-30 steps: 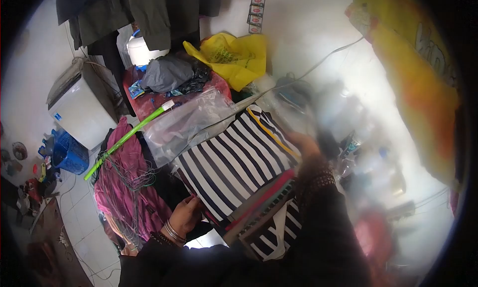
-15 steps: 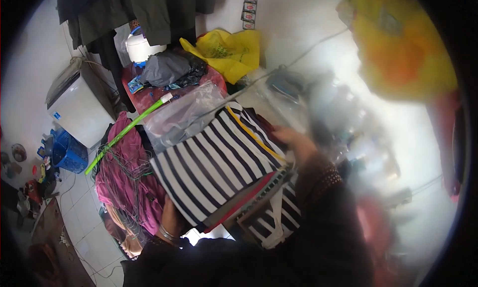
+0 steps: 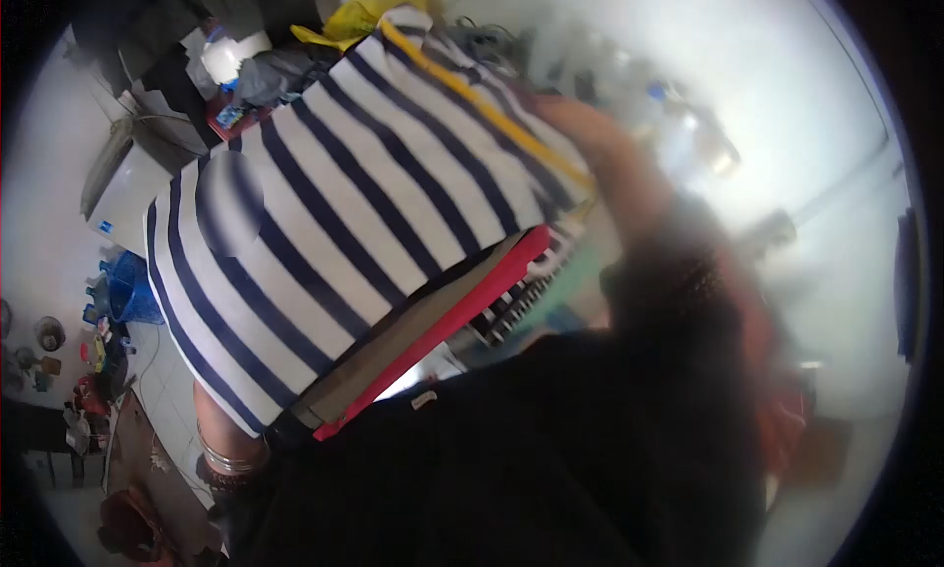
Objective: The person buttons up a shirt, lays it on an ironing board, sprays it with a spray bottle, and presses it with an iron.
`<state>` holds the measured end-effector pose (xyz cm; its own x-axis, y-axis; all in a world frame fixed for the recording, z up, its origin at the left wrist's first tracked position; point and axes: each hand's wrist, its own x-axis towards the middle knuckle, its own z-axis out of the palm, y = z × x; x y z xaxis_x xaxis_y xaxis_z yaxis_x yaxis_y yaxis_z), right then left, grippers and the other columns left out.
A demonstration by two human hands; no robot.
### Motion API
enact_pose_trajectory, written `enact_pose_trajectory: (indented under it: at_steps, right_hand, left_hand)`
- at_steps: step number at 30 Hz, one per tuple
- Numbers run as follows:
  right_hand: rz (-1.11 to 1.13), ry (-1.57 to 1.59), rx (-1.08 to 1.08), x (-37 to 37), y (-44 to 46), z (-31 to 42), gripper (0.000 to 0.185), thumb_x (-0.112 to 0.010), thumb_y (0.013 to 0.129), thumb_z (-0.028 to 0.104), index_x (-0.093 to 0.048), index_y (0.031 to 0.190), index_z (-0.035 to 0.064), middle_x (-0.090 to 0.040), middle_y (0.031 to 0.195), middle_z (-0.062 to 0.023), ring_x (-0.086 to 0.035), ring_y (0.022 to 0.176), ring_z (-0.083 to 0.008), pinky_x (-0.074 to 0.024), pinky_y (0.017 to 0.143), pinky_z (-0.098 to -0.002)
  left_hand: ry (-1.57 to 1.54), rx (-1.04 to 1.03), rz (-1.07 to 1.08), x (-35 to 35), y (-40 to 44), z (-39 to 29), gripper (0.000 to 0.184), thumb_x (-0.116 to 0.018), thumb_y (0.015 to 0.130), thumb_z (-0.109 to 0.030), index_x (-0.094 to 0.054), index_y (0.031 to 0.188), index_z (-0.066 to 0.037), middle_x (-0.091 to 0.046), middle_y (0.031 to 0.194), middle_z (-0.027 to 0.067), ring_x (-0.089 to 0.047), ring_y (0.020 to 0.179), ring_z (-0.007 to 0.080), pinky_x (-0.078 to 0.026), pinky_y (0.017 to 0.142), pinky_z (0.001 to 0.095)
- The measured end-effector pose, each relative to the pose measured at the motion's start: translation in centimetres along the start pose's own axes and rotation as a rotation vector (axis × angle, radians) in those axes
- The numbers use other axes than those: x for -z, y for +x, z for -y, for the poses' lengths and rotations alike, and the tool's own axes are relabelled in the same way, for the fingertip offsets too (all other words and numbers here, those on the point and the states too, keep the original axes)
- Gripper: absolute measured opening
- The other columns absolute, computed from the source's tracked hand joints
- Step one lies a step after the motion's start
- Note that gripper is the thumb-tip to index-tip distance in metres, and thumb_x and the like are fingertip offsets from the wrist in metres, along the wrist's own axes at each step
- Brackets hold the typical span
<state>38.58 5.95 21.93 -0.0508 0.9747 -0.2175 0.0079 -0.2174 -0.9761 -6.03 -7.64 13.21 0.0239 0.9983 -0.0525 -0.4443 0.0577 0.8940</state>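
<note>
A stack of folded clothes is held up close before me. On top lies a white and navy striped garment with a yellow band along its far right edge. Below it show a grey-brown folded cloth and a pink-red cloth. My left hand, with bangles at the wrist, supports the near left corner; its fingers are hidden under the stack. At the far right edge my right hand grips the stack, blurred, its fingertips out of sight behind the cloth.
Beyond the stack are a yellow bag, a dark plastic bag and a white container. A white box-like appliance and a blue basket stand at left. Another black-and-white patterned item sits below the stack.
Both hands have raised the stack nearer to the camera, up and to the left. It now covers the pink cloth and green stick seen before.
</note>
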Motion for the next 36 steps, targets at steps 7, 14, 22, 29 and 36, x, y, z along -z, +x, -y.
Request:
enact_pose_trajectory:
  at_steps: [7, 14, 22, 29, 36]
  right_hand:
    - [-0.052, 0.066, -0.022, 18.1, -15.9, -7.9, 0.031, -0.055, 0.086, 0.014, -0.056, 0.112, -0.0025, -0.065, 0.094, -0.0103, -0.064, 0.074, -0.0149, -0.0541, 0.066, -0.0296]
    - [-0.26, -0.101, -0.101, 27.1, -26.8, -11.9, 0.031, -0.056, 0.085, 0.015, -0.058, 0.111, -0.0021, -0.065, 0.095, -0.0106, -0.064, 0.075, -0.0151, -0.0534, 0.065, -0.0285]
    - [-0.411, 0.14, -0.096, 27.8, -26.4, -16.7, 0.032, -0.057, 0.085, 0.016, -0.058, 0.111, -0.0018, -0.065, 0.096, -0.0104, -0.064, 0.078, -0.0157, -0.0526, 0.068, -0.028]
    - [-0.582, 0.37, -0.059, 27.4, -26.3, -18.7, 0.033, -0.058, 0.084, 0.017, -0.058, 0.111, -0.0015, -0.066, 0.097, -0.0102, -0.064, 0.081, -0.0163, -0.052, 0.07, -0.0276]
    - [-0.215, -0.126, -0.104, 33.6, -21.2, -20.8, 0.039, -0.054, 0.087, 0.021, -0.054, 0.12, 0.0008, -0.061, 0.112, -0.0103, -0.06, 0.099, -0.0199, -0.0458, 0.087, -0.0314]
  left_hand:
    - [-0.068, 0.168, 0.216, -13.1, -9.2, 9.5, 0.048, -0.041, 0.095, -0.034, -0.042, 0.129, -0.001, -0.055, 0.119, 0.0134, -0.057, 0.105, 0.0248, -0.05, 0.085, 0.0362]
    - [-0.07, 0.31, 0.491, -25.9, -14.3, 20.2, 0.043, -0.04, 0.095, -0.038, -0.045, 0.121, -0.004, -0.057, 0.114, 0.0118, -0.059, 0.1, 0.0222, -0.05, 0.081, 0.036]
    - [0.083, 0.308, 0.299, -30.6, -17.1, 26.1, 0.05, -0.048, 0.093, -0.039, -0.034, 0.126, -0.004, -0.055, 0.113, 0.0149, -0.054, 0.104, 0.02, -0.048, 0.079, 0.0334]
    - [0.336, 0.294, 0.147, -27.9, -16.8, 30.8, 0.054, -0.051, 0.092, -0.035, -0.039, 0.123, 0.007, -0.057, 0.113, 0.0186, -0.057, 0.103, 0.0245, -0.045, 0.085, 0.0328]
    - [0.541, 0.167, 0.085, -29.0, -18.0, 28.4, 0.053, -0.058, 0.088, -0.034, -0.042, 0.118, 0.006, -0.06, 0.103, 0.0169, -0.059, 0.09, 0.0216, -0.047, 0.077, 0.0326]
